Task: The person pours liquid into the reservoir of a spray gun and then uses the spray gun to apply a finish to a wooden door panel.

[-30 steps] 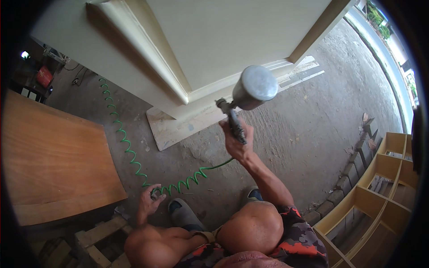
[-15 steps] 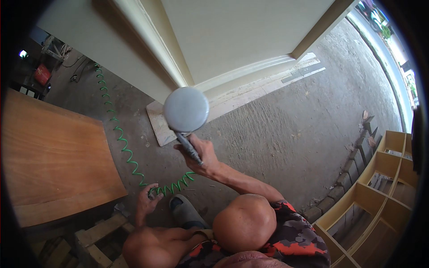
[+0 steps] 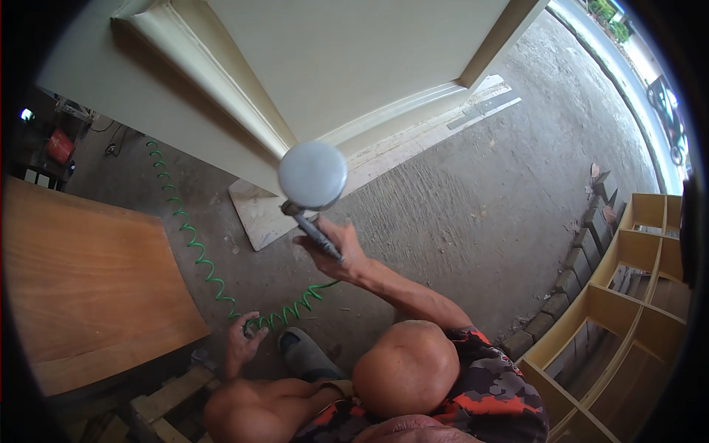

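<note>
My right hand (image 3: 336,251) grips a metal spray gun (image 3: 317,235) with a round silver cup (image 3: 312,171) on top, held in front of the lower left corner of a cream moulded panel (image 3: 347,40). The panel stands over a pale board (image 3: 247,221) lying on the floor. My left hand (image 3: 244,341), down at the lower left beside my leg, has its fingers curled on the coiled green hose (image 3: 196,251). The hose runs back along the floor and across toward my right hand; where it joins the gun is hidden.
A brown wooden sheet (image 3: 96,273) is at the left, above pallet slats (image 3: 166,399). Yellowish compartmented wooden frames (image 3: 613,303) and grey blocks (image 3: 565,284) line the right. Concrete floor (image 3: 443,221) leads to a road with a vehicle (image 3: 668,118) at upper right. Dark equipment (image 3: 59,148) is at upper left.
My right hand and the spray gun have swung left from one second ago, then shifted slightly right. My left hand stays on the hose. The view shifted slightly; a vehicle now shows on the road.
</note>
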Demonstrator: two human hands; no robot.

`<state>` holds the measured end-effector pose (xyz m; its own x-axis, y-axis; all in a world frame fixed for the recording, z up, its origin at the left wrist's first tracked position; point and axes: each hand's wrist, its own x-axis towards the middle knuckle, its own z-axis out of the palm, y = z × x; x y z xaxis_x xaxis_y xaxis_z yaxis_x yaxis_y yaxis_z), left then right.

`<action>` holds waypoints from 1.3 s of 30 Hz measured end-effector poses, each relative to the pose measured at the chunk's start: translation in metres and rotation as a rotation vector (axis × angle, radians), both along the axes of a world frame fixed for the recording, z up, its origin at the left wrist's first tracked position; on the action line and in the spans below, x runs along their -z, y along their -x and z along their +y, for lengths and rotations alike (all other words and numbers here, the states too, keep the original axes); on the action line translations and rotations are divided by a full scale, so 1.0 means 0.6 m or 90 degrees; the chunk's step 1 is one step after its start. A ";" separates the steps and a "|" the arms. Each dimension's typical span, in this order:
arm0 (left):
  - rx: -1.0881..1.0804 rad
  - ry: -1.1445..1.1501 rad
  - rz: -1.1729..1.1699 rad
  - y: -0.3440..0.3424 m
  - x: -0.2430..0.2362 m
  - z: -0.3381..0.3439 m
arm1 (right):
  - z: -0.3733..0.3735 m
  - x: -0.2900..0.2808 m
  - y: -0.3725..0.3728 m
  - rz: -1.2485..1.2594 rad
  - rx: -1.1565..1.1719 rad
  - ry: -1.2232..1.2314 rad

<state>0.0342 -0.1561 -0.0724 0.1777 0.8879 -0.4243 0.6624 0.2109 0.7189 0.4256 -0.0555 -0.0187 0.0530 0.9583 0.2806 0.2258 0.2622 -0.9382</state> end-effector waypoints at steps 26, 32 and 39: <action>0.044 0.047 -0.153 -0.125 -0.010 0.063 | 0.061 0.004 -0.425 -0.026 0.309 0.009; 0.050 0.069 -0.242 -0.164 -0.021 0.081 | 0.075 -0.009 -0.518 0.006 0.356 0.036; 0.077 0.075 -0.217 -0.181 0.001 0.096 | 0.092 -0.025 -0.646 0.018 0.402 0.028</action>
